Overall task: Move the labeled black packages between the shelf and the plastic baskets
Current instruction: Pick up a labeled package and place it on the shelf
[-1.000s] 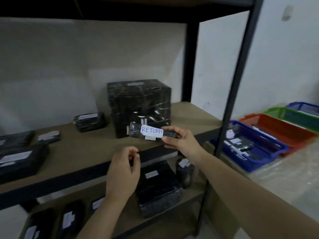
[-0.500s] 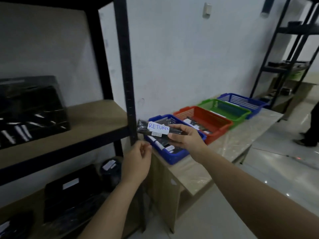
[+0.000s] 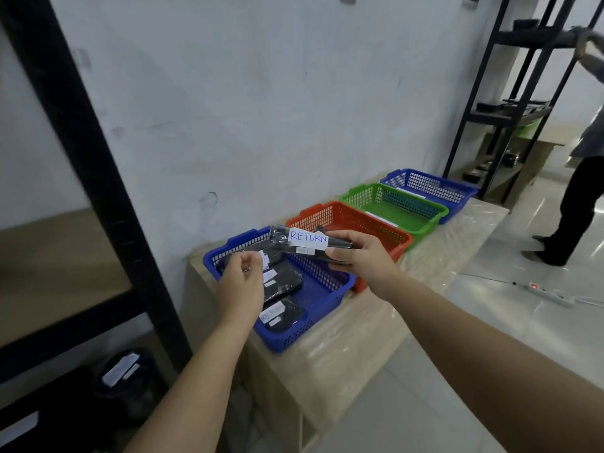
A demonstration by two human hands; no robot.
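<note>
1. The right hand (image 3: 361, 256) reaches forward on an outstretched bare arm, thumb below and fingers curled over the top, gripping one end of a slim black package (image 3: 295, 245) that it holds level above the nearest blue basket (image 3: 327, 300).
2. A white label (image 3: 308, 239) on that package reads "RETURN" in blue handwriting; its far end juts out to the left past the basket's back rim.
3. The left hand (image 3: 242, 282) is raised just beside the package's left end, fingers loosely curled, thumb and forefinger close together; whether the tips pinch anything cannot be told, and it does not touch the package.
4. Four plastic baskets stand in a row on a low table (image 3: 343, 364) covered in clear film: the near blue one, a red basket (image 3: 366, 223), a green basket (image 3: 408, 214) and a far blue basket (image 3: 434, 188).
5. At least two black labelled packages (image 3: 281, 282) lie inside the near blue basket, partly hidden by the left hand; pale slips show in the green and far blue baskets, too small to read.
6. To the left rises the black post of a metal shelf (image 3: 88, 165), with a brown board beside it and two labelled dark packages (image 3: 127, 374) visible on the lower level, blurred.
7. A second black rack (image 3: 490, 103) stands at the far right, where another person's dark trousers (image 3: 572, 204) and shoes are seen on the tiled floor, near a white power strip (image 3: 549, 294) with a red light.
</note>
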